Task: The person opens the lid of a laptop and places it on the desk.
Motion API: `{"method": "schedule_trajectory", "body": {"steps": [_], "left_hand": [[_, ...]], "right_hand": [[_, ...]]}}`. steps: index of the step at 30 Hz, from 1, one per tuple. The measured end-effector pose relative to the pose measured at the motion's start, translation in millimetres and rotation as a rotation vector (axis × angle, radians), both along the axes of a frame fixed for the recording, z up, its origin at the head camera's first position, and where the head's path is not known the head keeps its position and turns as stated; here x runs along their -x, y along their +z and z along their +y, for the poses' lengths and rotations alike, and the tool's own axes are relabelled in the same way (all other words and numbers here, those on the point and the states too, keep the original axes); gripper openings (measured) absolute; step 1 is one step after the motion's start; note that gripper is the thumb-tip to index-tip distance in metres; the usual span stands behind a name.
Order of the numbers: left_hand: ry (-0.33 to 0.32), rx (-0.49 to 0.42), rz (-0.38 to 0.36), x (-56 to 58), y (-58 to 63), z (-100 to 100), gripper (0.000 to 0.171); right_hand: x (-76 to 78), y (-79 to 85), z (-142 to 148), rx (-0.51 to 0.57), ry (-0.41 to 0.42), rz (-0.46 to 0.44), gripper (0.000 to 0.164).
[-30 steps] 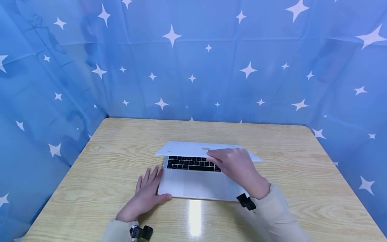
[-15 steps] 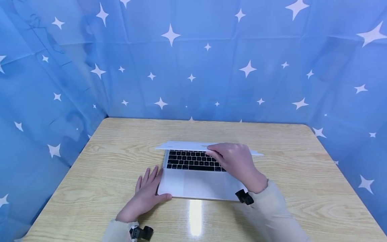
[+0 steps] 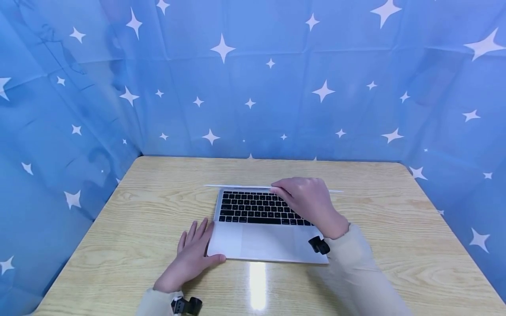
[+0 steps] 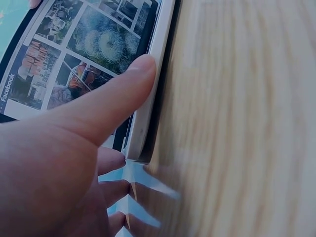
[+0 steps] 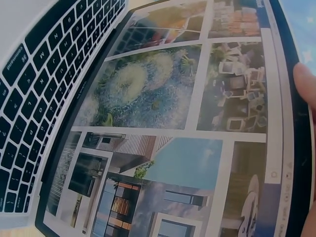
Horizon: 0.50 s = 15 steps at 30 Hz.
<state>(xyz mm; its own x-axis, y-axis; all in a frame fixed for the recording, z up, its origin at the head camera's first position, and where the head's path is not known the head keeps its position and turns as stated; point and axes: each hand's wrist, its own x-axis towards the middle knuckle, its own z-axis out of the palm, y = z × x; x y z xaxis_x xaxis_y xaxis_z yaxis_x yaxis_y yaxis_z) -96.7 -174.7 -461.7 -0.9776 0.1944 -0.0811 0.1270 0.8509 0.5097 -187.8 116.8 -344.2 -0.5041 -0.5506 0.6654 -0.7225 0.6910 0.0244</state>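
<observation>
A silver laptop [image 3: 265,240] lies on the table with its black keyboard [image 3: 253,208] uncovered. Its lid [image 3: 237,187] shows nearly edge-on in the head view. My right hand [image 3: 310,202] pinches the lid's top edge between thumb and fingers. In the right wrist view the lit screen [image 5: 153,98] displays a grid of photos, with my thumb [image 5: 306,86] at its rim. My left hand [image 3: 187,265] rests with spread, straight fingers along the laptop's front left corner. Seen from the left wrist, that thumb [image 4: 118,96] lies at the laptop's edge [image 4: 143,131].
The wood-grain table [image 3: 399,219] stretches out on both sides of the laptop. Behind it hangs a blue curtain [image 3: 276,114] printed with white stars. Small black cameras [image 3: 319,245] are strapped on both wrists.
The right hand has raised the lid up and back, from a slant over the keyboard to nearly edge-on, exposing more keys. The left hand has stayed at the corner.
</observation>
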Motion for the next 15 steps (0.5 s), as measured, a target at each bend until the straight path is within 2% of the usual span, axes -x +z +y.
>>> {"method": "schedule_trajectory", "body": {"steps": [7, 15], "left_hand": [[0.005, 0.009, -0.004, -0.2, 0.7, 0, 0.097], [0.012, 0.007, 0.001, -0.2, 1.2, 0, 0.098]], "right_hand": [[9.1, 4.4, 0, -0.027, -0.016, -0.014, 0.016], [19.5, 11.2, 0, -0.039, 0.004, -0.023, 0.016]]}}
